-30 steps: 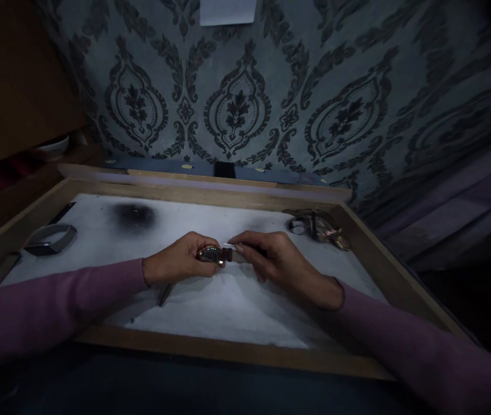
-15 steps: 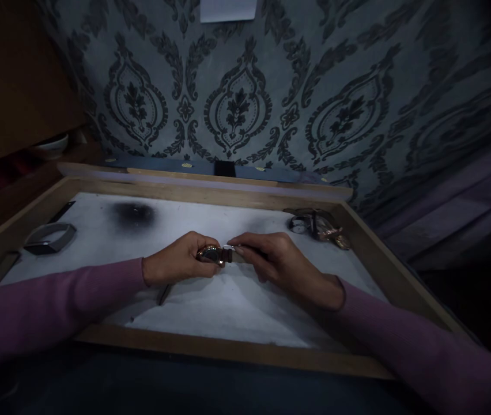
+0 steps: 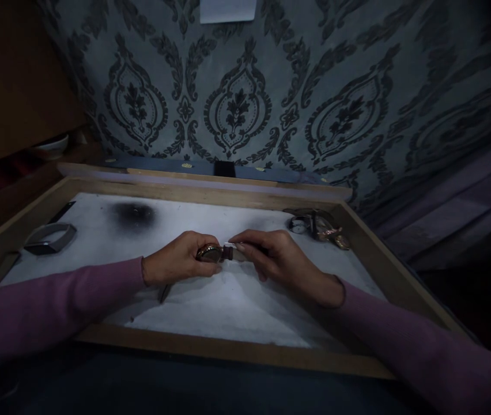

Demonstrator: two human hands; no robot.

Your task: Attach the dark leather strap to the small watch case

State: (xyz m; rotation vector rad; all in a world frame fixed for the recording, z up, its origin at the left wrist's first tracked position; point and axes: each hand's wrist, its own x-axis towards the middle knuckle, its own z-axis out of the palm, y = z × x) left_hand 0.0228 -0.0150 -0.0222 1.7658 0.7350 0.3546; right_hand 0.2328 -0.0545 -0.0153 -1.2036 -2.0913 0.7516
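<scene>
A wristwatch (image 3: pixel 210 253) with a gold-coloured round case is gripped in my left hand (image 3: pixel 180 255), the thumb below and the fingers behind it. Its short dark strap (image 3: pixel 227 253) points right, towards my other hand. My right hand (image 3: pixel 278 256) is closed in a pinch at the strap, on a small thin piece with a bright metal edge (image 3: pixel 230 245). Whether this is a buckle or the tip of a tool, I cannot tell; my fingers hide the rest. Both hands are held over the middle of a shallow wooden tray (image 3: pixel 228 344) with a white lining.
At the tray's back right lie several watches (image 3: pixel 314 225) in a cluster. A grey watch-like band (image 3: pixel 50 238) stands at the left. A dark, flat strip (image 3: pixel 164 293) lies below my left wrist. Behind the tray rises a patterned wall (image 3: pixel 237 104).
The watch has tilted slightly in my left hand, so its face catches less light. The bright metal edge at the strap shows a little more. Both hands stay in nearly the same place.
</scene>
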